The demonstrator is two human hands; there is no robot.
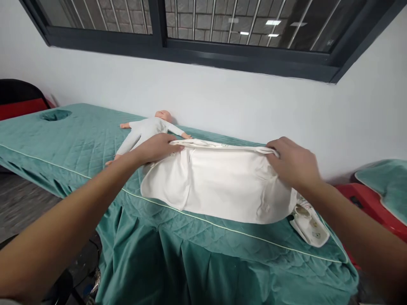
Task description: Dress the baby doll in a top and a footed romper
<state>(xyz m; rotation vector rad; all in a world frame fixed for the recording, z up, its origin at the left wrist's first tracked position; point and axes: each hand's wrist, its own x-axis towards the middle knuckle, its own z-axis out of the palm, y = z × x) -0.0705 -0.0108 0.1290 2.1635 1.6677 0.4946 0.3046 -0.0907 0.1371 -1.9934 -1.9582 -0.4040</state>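
Observation:
A white cloth [219, 182] lies spread on the green quilted bed [79, 148]. My left hand [157, 146] grips the cloth's far left edge, fingers closed on it. My right hand [294, 163] pinches the far right edge, also closed on the fabric. The far edge is lifted slightly between the two hands. A baby doll [144, 131] in a pale grey suit lies on its back just beyond my left hand, head toward the wall.
A small white patterned item [310, 226] sticks out from under the cloth near the bed's right corner. A face hole [55, 115] sits at the bed's far left. A red stool [372, 203] and another green-covered surface [388, 182] stand at the right.

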